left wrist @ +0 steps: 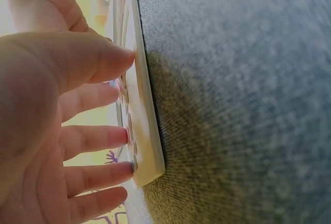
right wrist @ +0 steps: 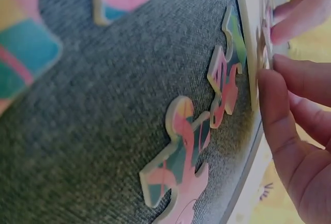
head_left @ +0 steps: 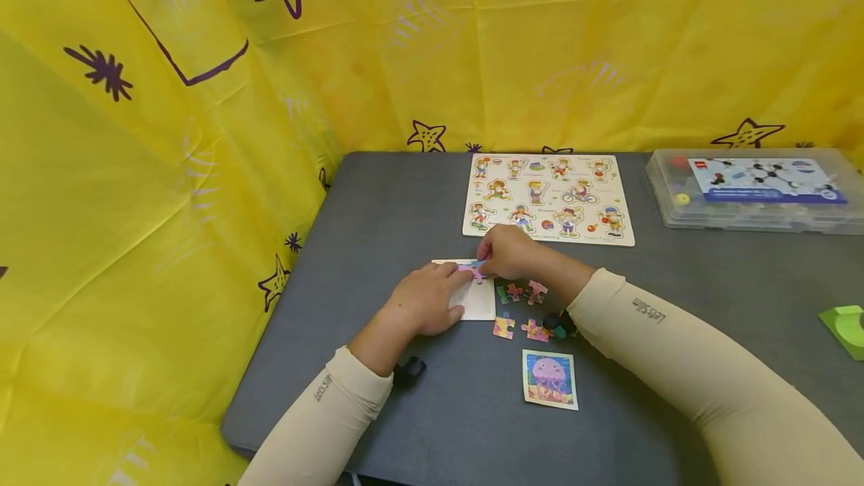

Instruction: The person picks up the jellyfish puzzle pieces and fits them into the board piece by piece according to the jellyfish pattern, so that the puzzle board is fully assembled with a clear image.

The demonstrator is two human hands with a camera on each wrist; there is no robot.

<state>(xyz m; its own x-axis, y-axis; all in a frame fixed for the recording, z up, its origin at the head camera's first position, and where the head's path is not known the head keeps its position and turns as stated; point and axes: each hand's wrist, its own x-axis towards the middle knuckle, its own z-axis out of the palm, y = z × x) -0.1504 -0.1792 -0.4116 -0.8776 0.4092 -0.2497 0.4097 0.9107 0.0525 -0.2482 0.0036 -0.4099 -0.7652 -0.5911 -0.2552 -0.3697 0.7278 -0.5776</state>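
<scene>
Hanging behind and to the left, yellow cloth (head_left: 439, 58) borders a dark grey table (head_left: 304, 246). A clear plastic case (head_left: 763, 186) lies at far right, beside a wooden sports-figure puzzle board (head_left: 550, 205). The left hand (head_left: 427, 297), fingers spread, rests on a pale jigsaw tray (head_left: 481, 307) just nearer than that board; the right hand (head_left: 511, 252) — thumb and forefinger together — pinches a blue piece (head_left: 477, 264) at the tray's far edge. Nearer lies a jellyfish card (head_left: 549, 375); loose jigsaw pieces (head_left: 503, 328) sit right of the tray.
</scene>
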